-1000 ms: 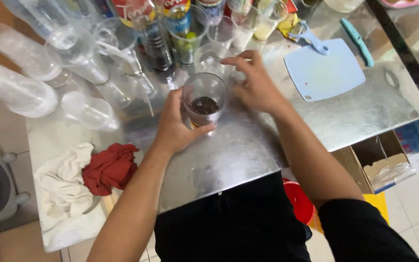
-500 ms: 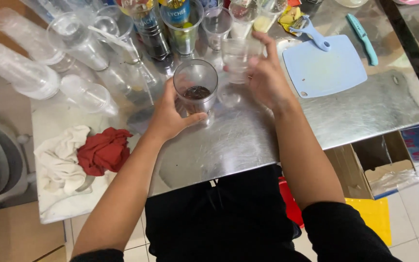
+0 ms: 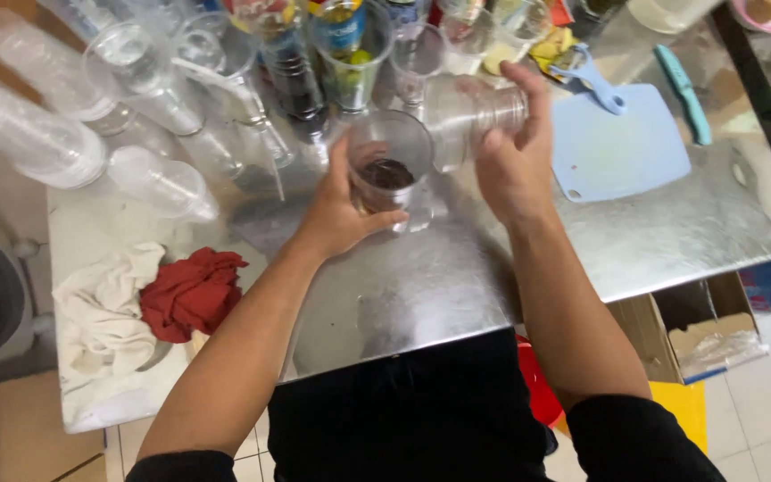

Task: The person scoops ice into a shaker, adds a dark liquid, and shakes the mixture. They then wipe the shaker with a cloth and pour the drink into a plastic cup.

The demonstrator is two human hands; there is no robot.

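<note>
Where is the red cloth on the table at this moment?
In the head view, the red cloth lies near the left end of the metal table, touching the white cloth, left of the person's left forearm.

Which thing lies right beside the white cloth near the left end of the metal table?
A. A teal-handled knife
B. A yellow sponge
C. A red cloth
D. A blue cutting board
C. The red cloth lies crumpled against the white cloth on the metal table, while the blue cutting board sits far off on the other side, past both hands.
</note>
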